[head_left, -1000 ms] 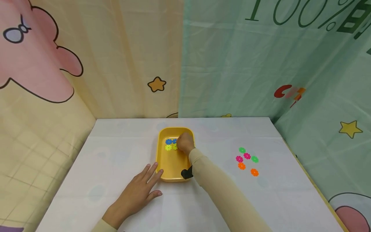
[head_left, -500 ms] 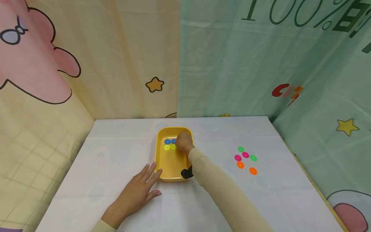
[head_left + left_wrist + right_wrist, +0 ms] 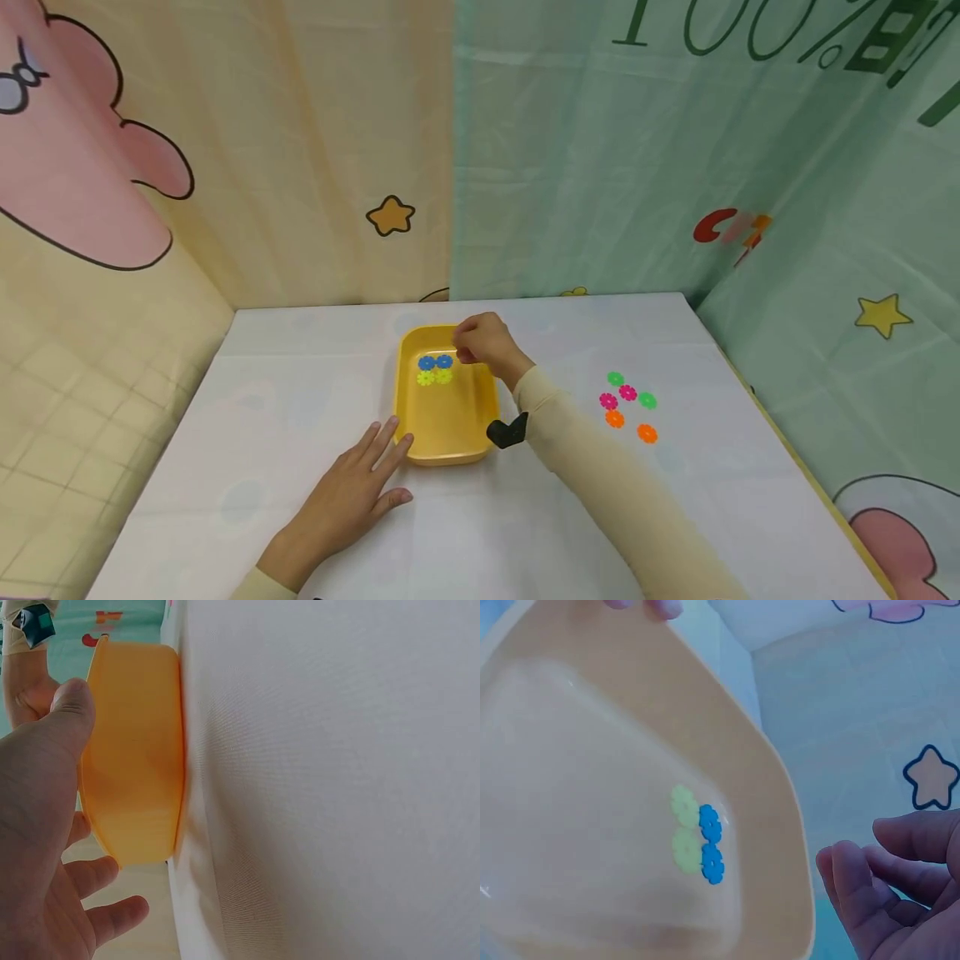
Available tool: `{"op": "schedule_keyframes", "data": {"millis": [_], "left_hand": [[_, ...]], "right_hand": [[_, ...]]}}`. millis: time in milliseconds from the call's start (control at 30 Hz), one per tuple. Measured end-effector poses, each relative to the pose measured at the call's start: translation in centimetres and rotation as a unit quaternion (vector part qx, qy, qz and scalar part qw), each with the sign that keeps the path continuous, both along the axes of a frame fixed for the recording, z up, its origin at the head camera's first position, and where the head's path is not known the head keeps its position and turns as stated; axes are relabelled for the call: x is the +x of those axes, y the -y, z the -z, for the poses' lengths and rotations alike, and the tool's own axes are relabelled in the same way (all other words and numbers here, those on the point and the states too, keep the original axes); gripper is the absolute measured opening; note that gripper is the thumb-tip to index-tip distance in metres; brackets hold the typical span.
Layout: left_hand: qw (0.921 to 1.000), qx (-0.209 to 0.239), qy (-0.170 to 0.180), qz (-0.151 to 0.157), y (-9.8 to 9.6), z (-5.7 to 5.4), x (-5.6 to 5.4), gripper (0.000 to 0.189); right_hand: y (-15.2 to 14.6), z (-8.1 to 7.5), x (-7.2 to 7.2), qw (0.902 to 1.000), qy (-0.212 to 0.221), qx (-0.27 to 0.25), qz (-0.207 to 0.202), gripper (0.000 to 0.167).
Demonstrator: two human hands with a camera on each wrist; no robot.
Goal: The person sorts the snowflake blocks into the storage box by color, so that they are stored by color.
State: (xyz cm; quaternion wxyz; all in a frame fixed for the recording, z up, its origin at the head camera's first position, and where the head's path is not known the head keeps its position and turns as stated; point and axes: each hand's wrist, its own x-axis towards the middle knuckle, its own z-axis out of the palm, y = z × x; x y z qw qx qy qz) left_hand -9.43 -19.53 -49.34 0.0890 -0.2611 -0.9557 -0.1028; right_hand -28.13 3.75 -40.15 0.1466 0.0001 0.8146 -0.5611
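A yellow plastic tray (image 3: pixel 446 417) stands on the table. Inside, toward its far end, two blue flower-shaped pieces (image 3: pixel 712 862) lie in a row beside two yellow flower-shaped pieces (image 3: pixel 685 850). My left hand (image 3: pixel 348 492) has its fingers spread, fingertips at the tray's near left rim; the left wrist view shows the thumb (image 3: pixel 73 705) at the rim too. My right hand (image 3: pixel 487 342) is raised over the far right part of the tray. Its fingers (image 3: pixel 851 877) are loosely bent, thumb apart from them, with nothing between.
To the right on the white table (image 3: pixel 570 500) lie two green flower pieces (image 3: pixel 647 401), two pink ones (image 3: pixel 627 392) and two orange ones (image 3: pixel 647 433). A dark wrist device (image 3: pixel 507 431) sits on the right sleeve. Printed curtains (image 3: pixel 570 167) border the table's back and sides.
My right hand has lifted from inside the tray up to its far right rim, uncovering the blue and yellow pieces. My left hand stays at the tray. The head view has shifted slightly.
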Motion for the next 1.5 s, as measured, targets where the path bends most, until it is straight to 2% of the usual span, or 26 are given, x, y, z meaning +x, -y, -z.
{"op": "schedule_keyframes", "data": {"millis": [200,333,667,900,1133,1400,1500], "left_hand": [[1.0,0.001,0.001,-0.001,-0.1,0.1,-0.1,0.077],[1.0,0.003,-0.001,-0.002,-0.1,0.1,-0.2,0.077],[1.0,0.002,-0.002,-0.005,0.1,0.1,0.0,0.077],[0.9999,0.009,0.009,-0.003,0.0,0.2,0.0,0.077],[0.9996,0.007,0.023,-0.012,-0.2,0.1,0.1,0.077],[0.9995,0.005,0.026,-0.017,-0.3,-0.1,0.1,0.077],[0.9997,0.006,0.017,-0.016,-0.3,-0.1,0.2,0.077]], "right_hand": [[-4.5,-1.1,-0.7,0.999,0.009,0.005,0.044,0.022],[-8.4,-1.0,-0.9,0.9971,0.01,0.016,0.074,0.02],[-17.4,0.8,-0.2,0.9935,0.017,0.054,0.099,0.031],[-22.7,3.2,0.5,0.9898,0.038,0.07,0.119,0.035],[-26.6,5.3,1.3,0.9858,0.045,0.097,0.129,0.036],[-29.1,6.0,2.6,0.98,0.059,0.144,0.125,0.034],[-29.7,6.4,2.9,0.9782,0.067,0.156,0.12,0.032]]}}
